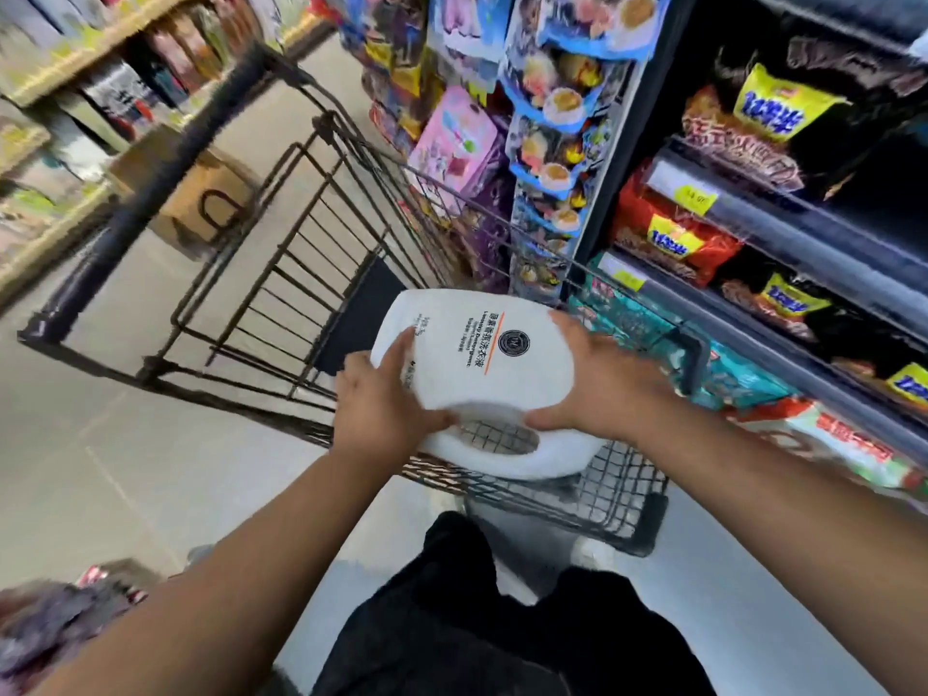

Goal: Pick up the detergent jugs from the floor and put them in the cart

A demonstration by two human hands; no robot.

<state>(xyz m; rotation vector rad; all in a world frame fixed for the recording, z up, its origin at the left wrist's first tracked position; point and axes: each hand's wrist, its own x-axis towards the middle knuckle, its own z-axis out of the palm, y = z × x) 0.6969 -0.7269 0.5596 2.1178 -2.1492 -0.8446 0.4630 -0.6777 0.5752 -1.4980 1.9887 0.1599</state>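
Note:
A white detergent jug (482, 364) with a printed label and an orange line lies on its side in both my hands, handle loop toward me. My left hand (384, 401) grips its left side and my right hand (600, 379) grips its right side. I hold the jug just above the near end of the black wire shopping cart (281, 273), over the mesh of the basket. The cart stretches away from me up the aisle. No other jug is visible.
Shelves of snack packets (703, 233) stand close on the right of the cart. A cardboard box (196, 188) sits on the floor ahead left, with more shelving (65, 67) behind it. Packaged goods (55, 625) lie at my lower left. My dark-clothed legs (502, 620) are below.

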